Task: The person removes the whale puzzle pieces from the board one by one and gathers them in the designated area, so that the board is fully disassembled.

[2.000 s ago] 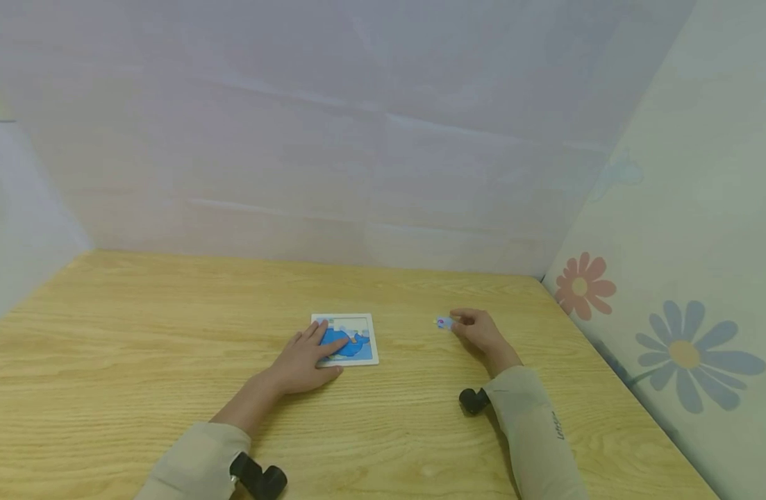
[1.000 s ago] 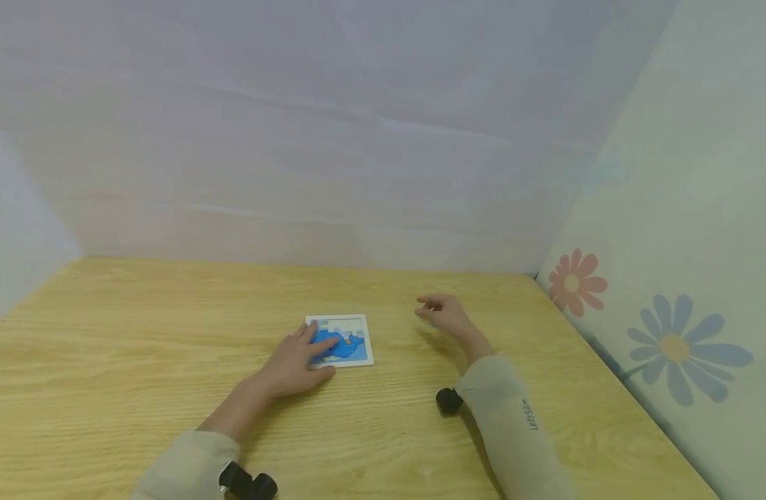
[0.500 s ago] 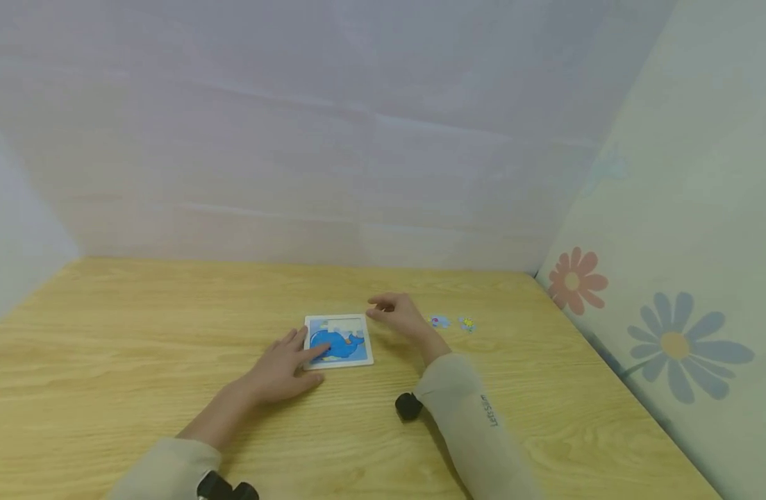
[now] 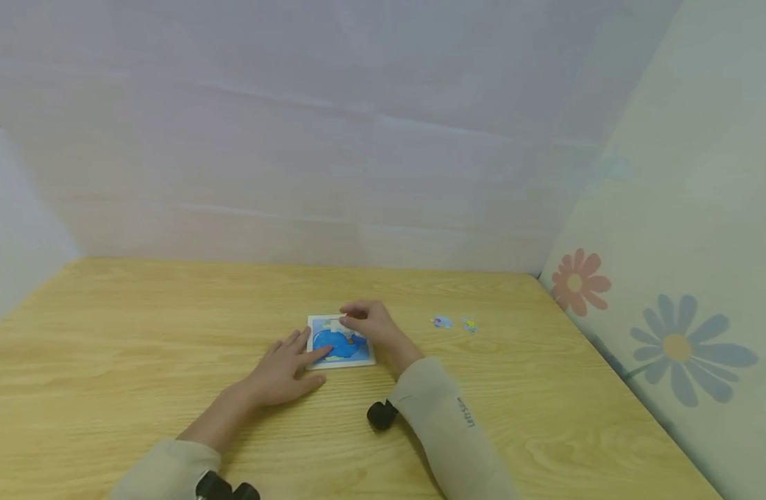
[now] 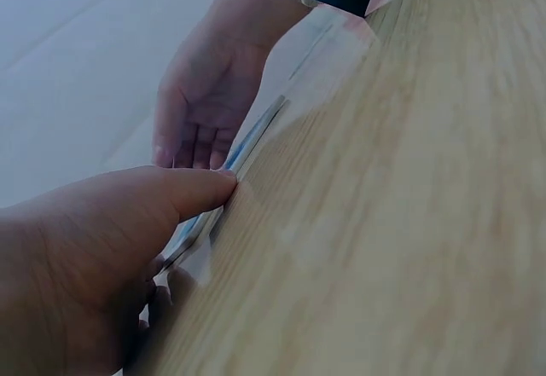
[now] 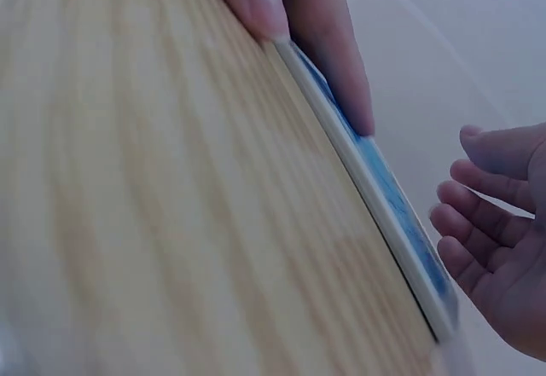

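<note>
A framed jigsaw puzzle (image 4: 342, 345) with a blue whale lies on the table, its white border showing. My left hand (image 4: 282, 371) reaches over its left side, index finger straight on the whale. In the left wrist view the thumb (image 5: 209, 190) touches the frame's near edge. My right hand (image 4: 373, 325) is over the puzzle's upper right, thumb and index fingertips close together at the pale area. In the right wrist view this hand (image 6: 503, 222) has bent fingers close above the picture; I cannot tell whether a piece is between them.
Two loose puzzle pieces lie right of the frame: a light blue one (image 4: 442, 321) and one with a yellow star shape (image 4: 469, 324). The wooden table (image 4: 170, 326) meets a pale back wall and a flower-printed right wall (image 4: 720, 229). Black wrist cameras (image 4: 381, 415) hang from the sleeves.
My right hand has moved left from beside the loose pieces to over the puzzle, uncovering both pieces. My left hand has slid slightly back toward the frame's left edge.
</note>
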Available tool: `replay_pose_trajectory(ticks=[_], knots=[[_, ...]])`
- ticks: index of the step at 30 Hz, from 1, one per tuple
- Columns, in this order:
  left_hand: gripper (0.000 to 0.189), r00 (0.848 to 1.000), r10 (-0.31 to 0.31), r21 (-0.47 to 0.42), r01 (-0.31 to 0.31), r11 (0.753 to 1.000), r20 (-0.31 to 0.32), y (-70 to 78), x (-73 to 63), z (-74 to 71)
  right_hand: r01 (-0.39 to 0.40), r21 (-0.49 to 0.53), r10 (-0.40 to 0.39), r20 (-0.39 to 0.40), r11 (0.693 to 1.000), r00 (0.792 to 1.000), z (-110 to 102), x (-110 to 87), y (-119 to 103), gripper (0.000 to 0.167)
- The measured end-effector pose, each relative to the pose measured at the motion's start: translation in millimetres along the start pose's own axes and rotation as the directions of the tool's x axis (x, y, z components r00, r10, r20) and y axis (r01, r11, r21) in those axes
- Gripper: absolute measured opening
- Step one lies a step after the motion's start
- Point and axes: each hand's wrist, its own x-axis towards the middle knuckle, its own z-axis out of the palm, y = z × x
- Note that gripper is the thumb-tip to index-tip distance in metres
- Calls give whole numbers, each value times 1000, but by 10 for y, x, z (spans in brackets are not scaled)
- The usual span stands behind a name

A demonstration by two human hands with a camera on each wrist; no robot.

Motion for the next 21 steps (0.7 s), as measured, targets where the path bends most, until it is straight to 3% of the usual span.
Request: replay_pose_trajectory(ticks=[6,16,21], knots=[[53,1000,3,-2,-3,1000,1,26,-20,-20,-70,15,71,-18,997,997,124,64,61,21],[54,1000,-7,-2,7,1000,23,9,5,-30,-44,-187,36,-47,981,998,199,87,15,19],[54,1000,0,-8,0,1000,23,-8,-11,-35,-35,-239,23,-51,970,998,249,88,-18,19]])
